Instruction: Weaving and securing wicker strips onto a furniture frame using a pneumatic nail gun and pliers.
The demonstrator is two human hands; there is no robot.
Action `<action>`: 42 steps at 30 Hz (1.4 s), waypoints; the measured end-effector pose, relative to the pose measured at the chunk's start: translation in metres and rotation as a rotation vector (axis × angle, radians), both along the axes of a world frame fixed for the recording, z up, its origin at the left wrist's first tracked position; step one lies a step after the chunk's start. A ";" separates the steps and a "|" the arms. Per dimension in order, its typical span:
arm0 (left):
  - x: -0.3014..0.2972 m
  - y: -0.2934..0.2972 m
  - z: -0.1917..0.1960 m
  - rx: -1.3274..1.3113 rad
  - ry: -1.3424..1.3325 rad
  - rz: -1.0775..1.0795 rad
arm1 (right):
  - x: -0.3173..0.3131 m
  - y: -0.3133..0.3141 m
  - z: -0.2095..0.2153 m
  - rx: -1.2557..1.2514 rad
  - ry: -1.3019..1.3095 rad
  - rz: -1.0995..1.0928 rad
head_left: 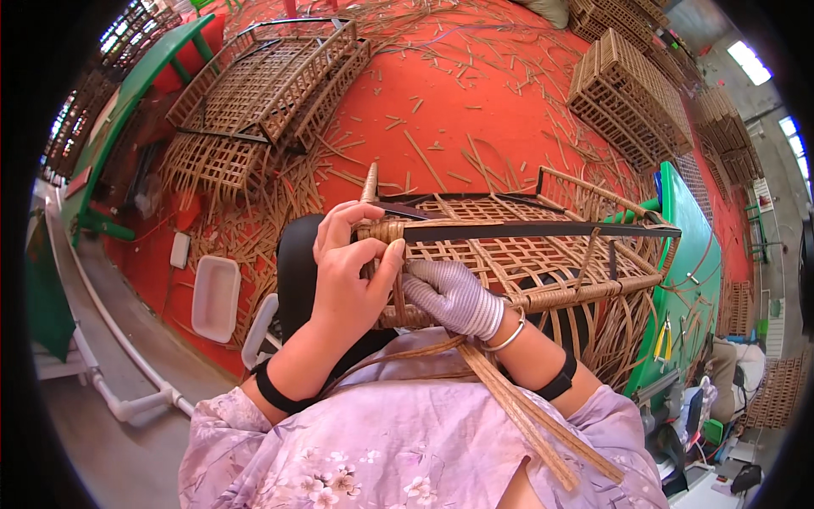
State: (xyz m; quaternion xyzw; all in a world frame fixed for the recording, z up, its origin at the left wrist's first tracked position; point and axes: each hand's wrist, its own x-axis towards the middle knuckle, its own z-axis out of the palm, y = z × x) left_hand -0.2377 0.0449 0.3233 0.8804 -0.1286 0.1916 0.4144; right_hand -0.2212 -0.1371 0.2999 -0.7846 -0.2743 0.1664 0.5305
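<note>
A half-woven wicker frame [526, 254] with a dark metal bar along its near side lies across my lap. My left hand [343, 276], bare, is closed round its left corner, where brown strip is wound in tight turns. Thumb and forefinger press on the windings, and a pointed end [370, 182] sticks up above them. My right hand [454, 297], in a pale knitted glove, is curled into the weave just right of that corner; its fingertips and whatever they hold are hidden. Long loose wicker strips [517, 416] run from below the right wrist over my clothing.
Another woven piece [263, 93] stands at the far left amid strip scraps on the red floor. A white plastic tub [216, 297] sits at left. Stacked wicker frames [632, 97] are at far right. A green table [691, 254] with yellow-handled pliers [663, 339] stands at right.
</note>
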 end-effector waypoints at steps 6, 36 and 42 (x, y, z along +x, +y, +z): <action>-0.014 0.002 0.007 0.106 0.000 -0.006 | 0.000 0.001 0.002 -0.016 0.001 -0.034; 0.018 0.001 -0.002 0.220 -0.142 -0.080 | -0.008 -0.003 0.034 0.029 0.003 -0.077; 0.019 0.002 -0.004 0.201 -0.131 -0.091 | -0.009 0.000 0.054 0.047 -0.013 -0.100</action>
